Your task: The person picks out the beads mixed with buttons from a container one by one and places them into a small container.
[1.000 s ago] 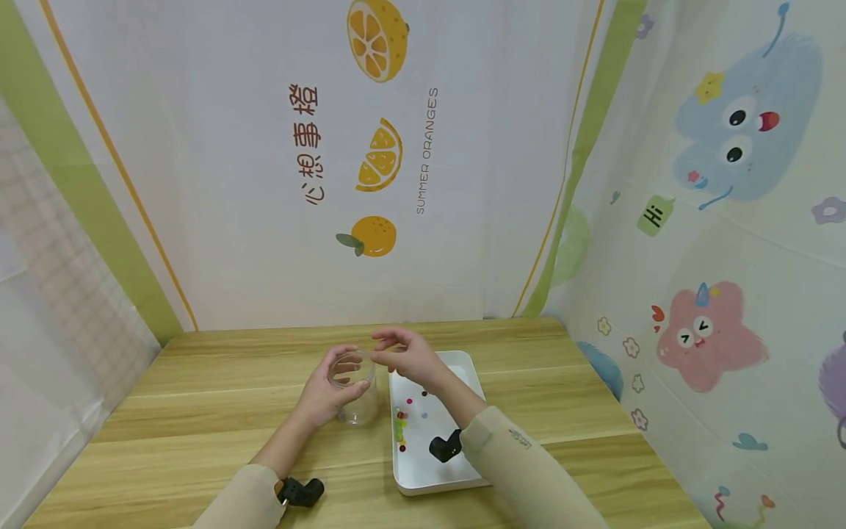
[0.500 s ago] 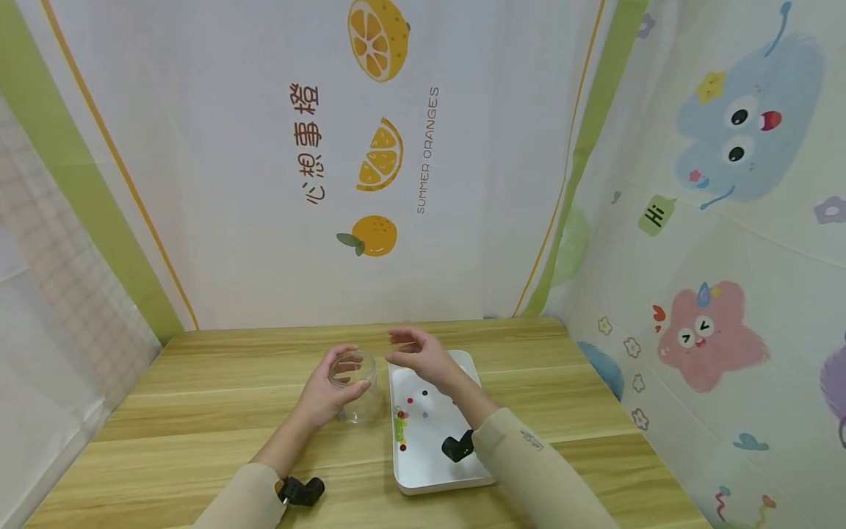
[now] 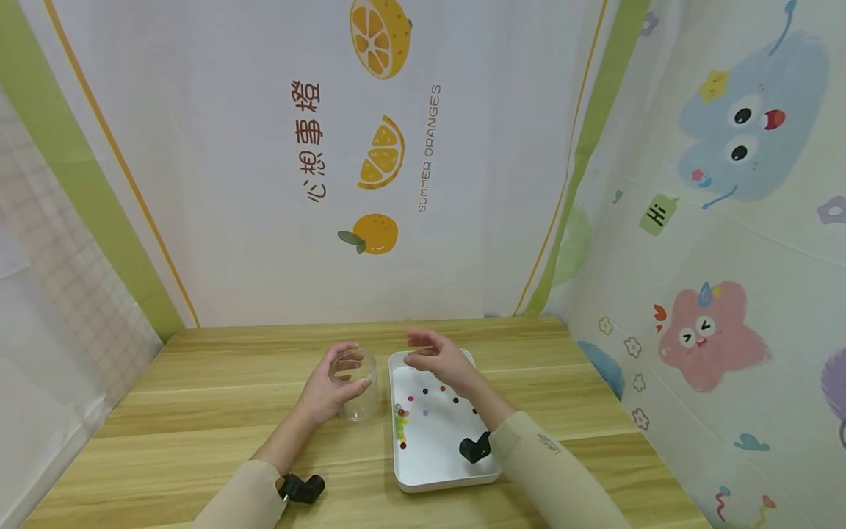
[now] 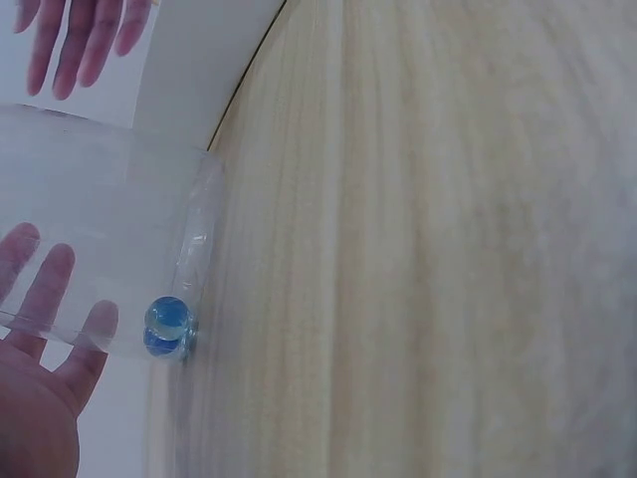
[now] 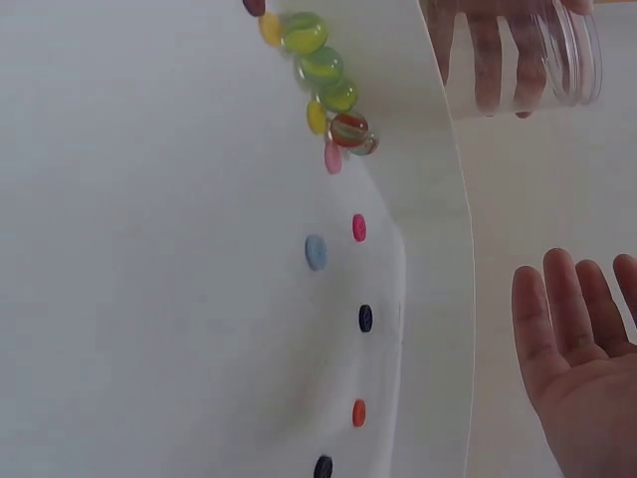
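My left hand [image 3: 325, 386] grips a clear jar [image 3: 360, 402] that stands upright on the table, its mouth uncovered. At the bottom of the jar, blue glass marbles [image 4: 167, 321] show in the left wrist view; one may be a reflection. To the right, my right hand [image 3: 444, 361] hovers over the far end of a white tray [image 3: 413, 486], fingers loosely extended with nothing visible in them. Along the tray's left side lie several green-yellow marbles [image 5: 320, 66] and a red-brown one [image 5: 348, 128]. Among them and nearby are small buttons, including a light blue button [image 5: 316, 252] and a pink button [image 5: 359, 227].
Both hands work above a wooden table [image 3: 218, 411]. A printed cloth [image 3: 251, 257] hangs behind its far edge, and another patterned cloth [image 3: 615, 257] borders the right side. Black wrist cameras [image 3: 304, 488] sit on both forearms.
My right hand has drawn away from the jar's mouth, moving right over the tray. More buttons in the tray have come into sight. My left hand keeps its grip on the jar.
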`<state>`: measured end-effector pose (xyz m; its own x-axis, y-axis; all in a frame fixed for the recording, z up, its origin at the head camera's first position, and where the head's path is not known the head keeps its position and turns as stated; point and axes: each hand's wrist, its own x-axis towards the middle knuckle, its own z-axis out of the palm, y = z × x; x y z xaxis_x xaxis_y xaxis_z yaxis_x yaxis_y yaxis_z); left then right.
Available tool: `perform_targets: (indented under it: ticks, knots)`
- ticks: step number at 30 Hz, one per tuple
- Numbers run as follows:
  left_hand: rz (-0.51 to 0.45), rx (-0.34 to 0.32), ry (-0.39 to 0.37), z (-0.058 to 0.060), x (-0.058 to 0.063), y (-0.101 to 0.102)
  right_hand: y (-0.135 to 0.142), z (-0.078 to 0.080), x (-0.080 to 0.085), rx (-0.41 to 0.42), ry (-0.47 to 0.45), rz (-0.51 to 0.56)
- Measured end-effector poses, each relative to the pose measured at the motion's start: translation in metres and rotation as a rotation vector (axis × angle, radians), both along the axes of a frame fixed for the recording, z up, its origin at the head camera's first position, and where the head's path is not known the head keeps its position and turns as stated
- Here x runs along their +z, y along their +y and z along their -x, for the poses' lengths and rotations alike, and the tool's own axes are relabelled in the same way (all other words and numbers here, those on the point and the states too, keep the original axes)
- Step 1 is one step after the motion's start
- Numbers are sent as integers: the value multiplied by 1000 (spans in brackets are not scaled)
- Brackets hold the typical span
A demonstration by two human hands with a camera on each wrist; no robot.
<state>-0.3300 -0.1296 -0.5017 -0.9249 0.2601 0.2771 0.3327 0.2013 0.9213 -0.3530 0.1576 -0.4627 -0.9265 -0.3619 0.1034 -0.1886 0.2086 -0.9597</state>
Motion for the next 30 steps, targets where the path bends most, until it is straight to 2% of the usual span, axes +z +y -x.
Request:
perform_targets:
  ticks: [11,20,30]
  knots:
    - [10,2,-3,-1,3,-1,22,-1,-6,10,-13,3]
    - [-11,0,-3,-1,3,0,40,-4,-13,-23,-55,-13]
    - [-5,-3,3,-1,3,0,43,-6,-13,-55,-80,-10]
